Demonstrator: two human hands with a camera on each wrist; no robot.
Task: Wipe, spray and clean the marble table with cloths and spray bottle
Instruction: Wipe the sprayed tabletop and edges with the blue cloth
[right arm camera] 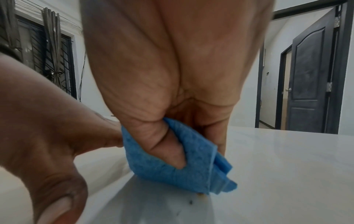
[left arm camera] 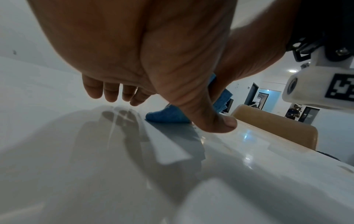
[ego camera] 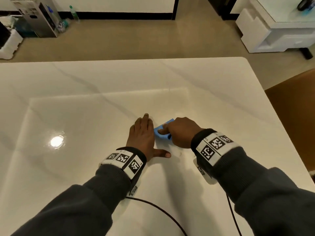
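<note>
A folded blue cloth [ego camera: 162, 133] lies on the white marble table [ego camera: 85, 108], near its middle. My right hand [ego camera: 180, 132] grips the cloth [right arm camera: 172, 163], thumb pressed into its fold, and holds it down on the surface. My left hand [ego camera: 143, 133] rests flat on the table just left of the cloth, fingers straight and thumb spread toward me; its side is at the cloth's edge [left arm camera: 166, 116]. A few small dark specks [right arm camera: 191, 202] sit on the marble in front of the cloth. No spray bottle is in view.
A brown chair back [ego camera: 293, 106] stands at the table's right edge. Black cables [ego camera: 162, 212] trail over the table near me. Beyond the far edge are boxes [ego camera: 39, 16], a bottle [ego camera: 74, 12] and white foam packing [ego camera: 265, 31] on the floor.
</note>
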